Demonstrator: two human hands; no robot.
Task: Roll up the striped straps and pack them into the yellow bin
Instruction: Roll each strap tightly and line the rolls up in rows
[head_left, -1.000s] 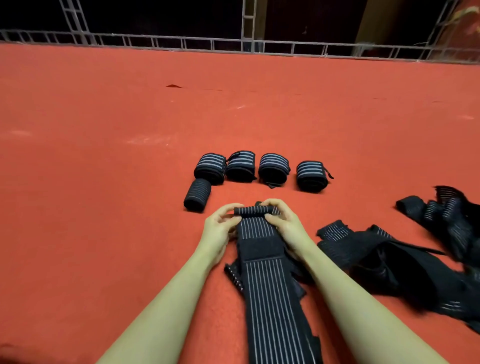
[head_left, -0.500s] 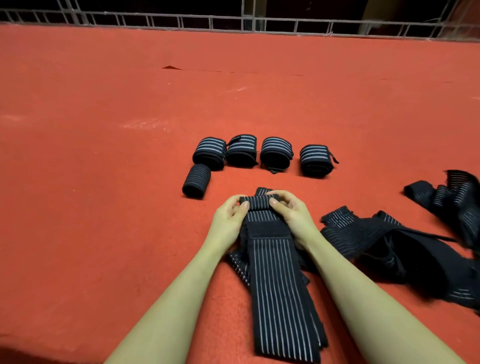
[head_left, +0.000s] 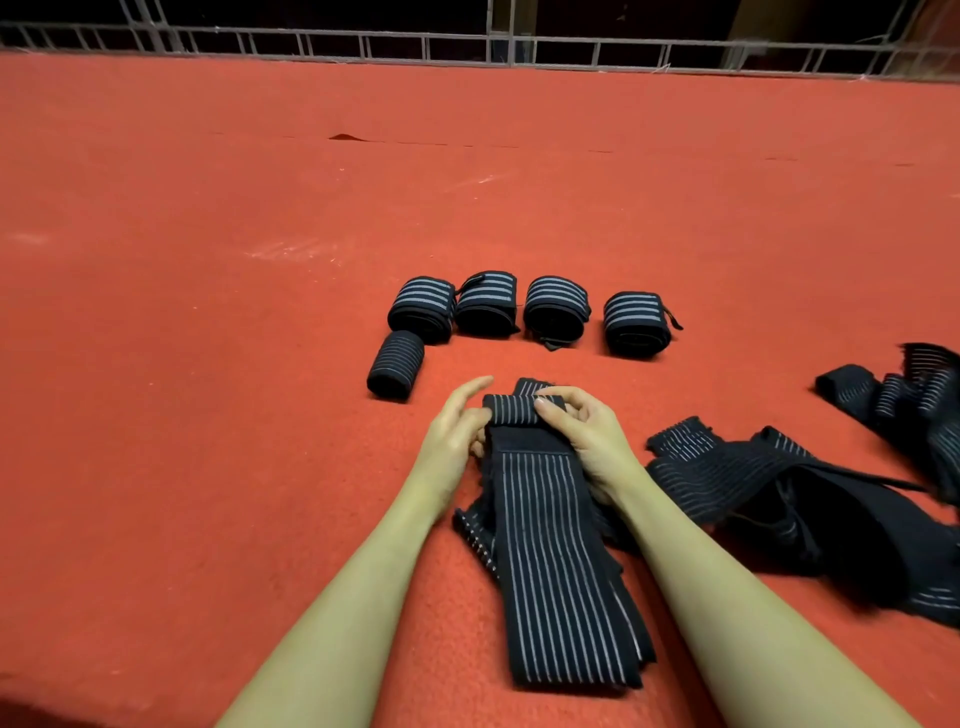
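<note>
A black strap with thin white stripes (head_left: 556, 561) lies on the red carpet, running from its rolled far end toward me. My left hand (head_left: 452, 441) presses the left side of the small roll, index finger lifted. My right hand (head_left: 587, 436) grips the roll's right side from above. Several finished rolls lie beyond: a row (head_left: 556, 309) and one smaller roll (head_left: 396, 365) at the left. No yellow bin is in view.
A heap of loose striped straps (head_left: 779, 478) sprawls to the right of my right arm, with more (head_left: 914, 395) at the right edge. The red carpet (head_left: 208, 312) stretches to a metal railing (head_left: 509, 49) at the far edge.
The roll at the strap's far end has grown thicker and come slightly toward me. My left index finger has lifted off the roll.
</note>
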